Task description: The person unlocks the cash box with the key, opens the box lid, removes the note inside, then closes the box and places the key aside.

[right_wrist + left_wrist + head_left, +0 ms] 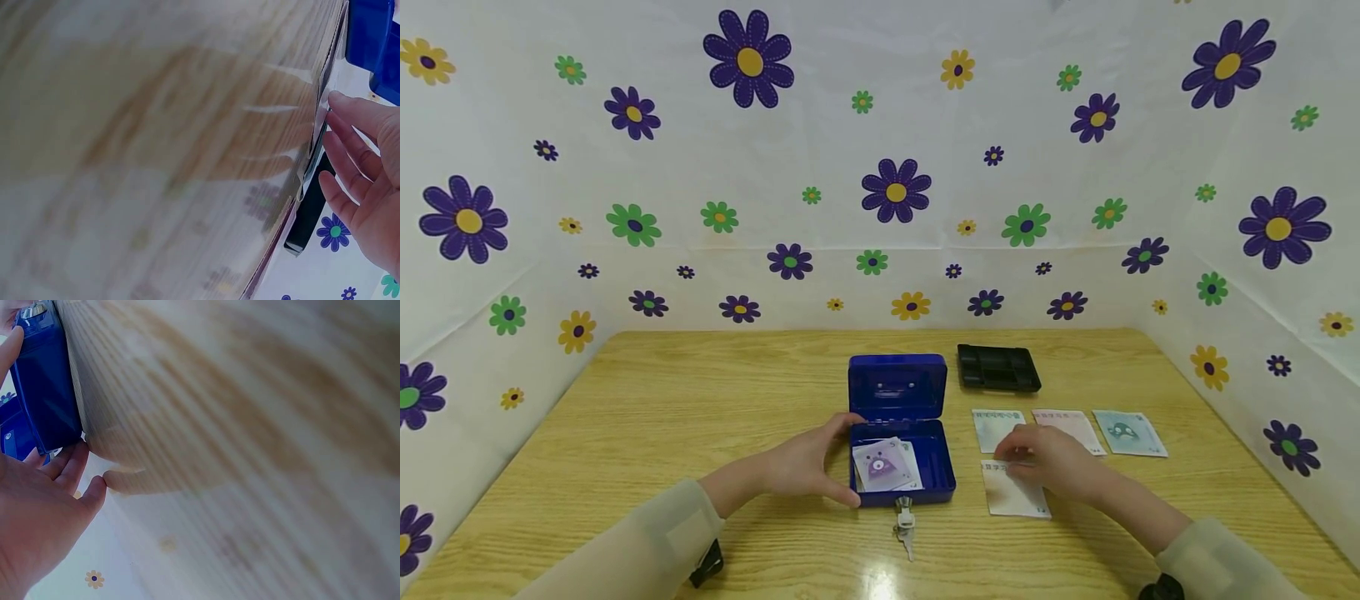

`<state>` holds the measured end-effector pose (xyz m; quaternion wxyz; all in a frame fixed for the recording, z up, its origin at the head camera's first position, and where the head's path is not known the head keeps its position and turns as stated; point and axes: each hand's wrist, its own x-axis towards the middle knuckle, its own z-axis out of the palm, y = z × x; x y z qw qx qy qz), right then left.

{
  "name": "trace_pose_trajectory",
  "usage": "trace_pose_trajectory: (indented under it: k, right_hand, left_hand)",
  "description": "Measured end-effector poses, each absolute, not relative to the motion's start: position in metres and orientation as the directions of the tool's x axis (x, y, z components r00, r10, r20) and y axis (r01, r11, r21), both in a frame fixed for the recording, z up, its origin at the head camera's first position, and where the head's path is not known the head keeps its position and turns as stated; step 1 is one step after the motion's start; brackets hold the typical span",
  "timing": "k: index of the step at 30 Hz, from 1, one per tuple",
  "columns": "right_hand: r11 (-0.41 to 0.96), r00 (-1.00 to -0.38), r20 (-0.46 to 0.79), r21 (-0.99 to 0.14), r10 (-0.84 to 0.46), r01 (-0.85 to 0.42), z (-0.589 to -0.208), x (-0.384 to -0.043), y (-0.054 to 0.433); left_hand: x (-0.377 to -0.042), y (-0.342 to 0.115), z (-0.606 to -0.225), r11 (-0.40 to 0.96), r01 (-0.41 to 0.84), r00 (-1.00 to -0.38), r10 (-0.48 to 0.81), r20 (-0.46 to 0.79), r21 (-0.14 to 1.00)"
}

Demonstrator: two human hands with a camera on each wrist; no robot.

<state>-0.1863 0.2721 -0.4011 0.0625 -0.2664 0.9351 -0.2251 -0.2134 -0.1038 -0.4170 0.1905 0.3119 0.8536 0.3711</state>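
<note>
A blue metal cash box [902,497] stands with its lid up, a purple play banknote [882,467] lying over other paper inside. A key [906,533] hangs from the lock at its front. My left hand [801,458] holds the box by its left side, thumb at the front corner and fingers at the back one. My right hand [1063,462] is over a brownish play banknote [1017,493] on the table, its fingertips at the note's upper edge. In the right wrist view, the fingers [350,147] are spread and loosely bent, thumb tip against the paper.
Behind the brownish note lie a greenish note [995,425], a pink note [1063,421] and a teal note [1127,433] in a row. A black compartment tray [997,387] stands farther back. Flower-printed white cloth [895,275] encloses the wooden table [700,392] at the back and sides.
</note>
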Motion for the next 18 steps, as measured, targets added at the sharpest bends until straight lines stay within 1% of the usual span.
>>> trace_pose_trajectory:
  k: [9,15,18]
  right_hand:
    - [0.744,-0.849,0.029,-0.464,-0.528,-0.48,-0.4014,-0.1861,0.2729]
    - [0.724,-0.854,0.11,-0.482,-0.509,-0.493,-0.3987,-0.1865,0.2718]
    - [0.712,-0.852,0.128,-0.494,-0.508,-0.499,-0.3922,-0.1861,0.2655]
  left_hand:
    - [-0.2134,-0.1038,-0.4169,0.528,0.391,-0.733,0.674,-0.091,0.754]
    - [-0.2133,-0.1039,-0.4175,0.525,0.394,-0.731,0.677,-0.089,0.754]
    - [-0.2132,-0.104,-0.4173,0.524,0.393,-0.731,0.677,-0.089,0.756]
